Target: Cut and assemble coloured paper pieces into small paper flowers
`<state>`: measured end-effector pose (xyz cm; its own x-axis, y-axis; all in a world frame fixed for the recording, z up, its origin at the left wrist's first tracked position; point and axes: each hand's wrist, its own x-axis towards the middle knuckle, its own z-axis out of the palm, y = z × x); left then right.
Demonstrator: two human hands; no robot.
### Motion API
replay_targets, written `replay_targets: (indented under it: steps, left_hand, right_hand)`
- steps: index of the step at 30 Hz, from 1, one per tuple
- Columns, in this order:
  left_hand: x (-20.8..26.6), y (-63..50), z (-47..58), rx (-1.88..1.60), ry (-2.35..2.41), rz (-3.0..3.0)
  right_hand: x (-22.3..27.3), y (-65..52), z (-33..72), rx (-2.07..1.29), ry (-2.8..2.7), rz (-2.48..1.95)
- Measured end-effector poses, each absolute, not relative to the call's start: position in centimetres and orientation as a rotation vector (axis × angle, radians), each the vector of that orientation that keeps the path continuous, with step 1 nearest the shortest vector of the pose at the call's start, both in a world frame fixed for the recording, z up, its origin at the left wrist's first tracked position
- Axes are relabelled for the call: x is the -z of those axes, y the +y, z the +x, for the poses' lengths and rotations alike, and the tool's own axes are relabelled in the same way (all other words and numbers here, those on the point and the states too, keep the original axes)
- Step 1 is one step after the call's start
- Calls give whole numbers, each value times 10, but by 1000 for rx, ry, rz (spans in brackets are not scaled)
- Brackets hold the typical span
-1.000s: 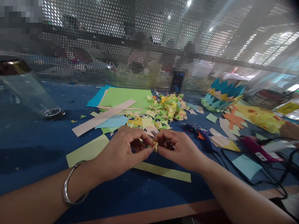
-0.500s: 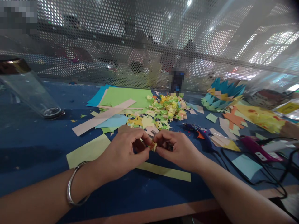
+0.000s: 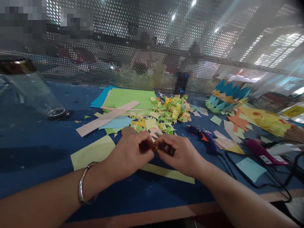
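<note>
Both hands meet at the middle of the view, pinching a small folded piece of yellow paper (image 3: 155, 148) between thumbs and fingertips. My left hand (image 3: 135, 153) is closed on its left side, with a silver bangle at the wrist. My right hand (image 3: 181, 153) grips it from the right; fingers cover most of the piece. Under the hands lies a pale yellow paper strip (image 3: 169, 174). Just beyond them a pile of small folded yellow, green and pink paper pieces (image 3: 174, 107) is heaped. A pale yellow sheet (image 3: 92, 153) lies beside my left forearm.
A glass bottle (image 3: 42, 91) stands at left. Behind are stacked green sheets (image 3: 133, 96) and a pink strip (image 3: 106, 118). To the right lie a glue gun (image 3: 209, 139), a blue spiky paper crown (image 3: 228, 95), a purple power strip (image 3: 264, 152) and cables. Another person's hand (image 3: 295, 133) shows at far right.
My fingertips have drawn closer together over the folded paper, so less of it shows. Another person's hand at the far right edge shows more clearly.
</note>
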<state>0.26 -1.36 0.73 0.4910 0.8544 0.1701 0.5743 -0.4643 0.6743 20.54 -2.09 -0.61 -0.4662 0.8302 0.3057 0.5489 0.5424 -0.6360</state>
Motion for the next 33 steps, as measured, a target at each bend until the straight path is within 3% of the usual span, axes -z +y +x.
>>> replay_targets:
  steps: [13, 22, 33]
  left_hand:
    - [-15, -22, -1, -763, 1097, 2238]
    - [-8, -25, -4, -676, 1160, 2634]
    - [-2, -25, 1, -762, 1183, 2295]
  right_hand:
    - [2, -26, 208, -477, -2185, -930]
    - [-1, -27, 207, -395, -2180, -891]
    - [1, -27, 209, -419, -2302, -875]
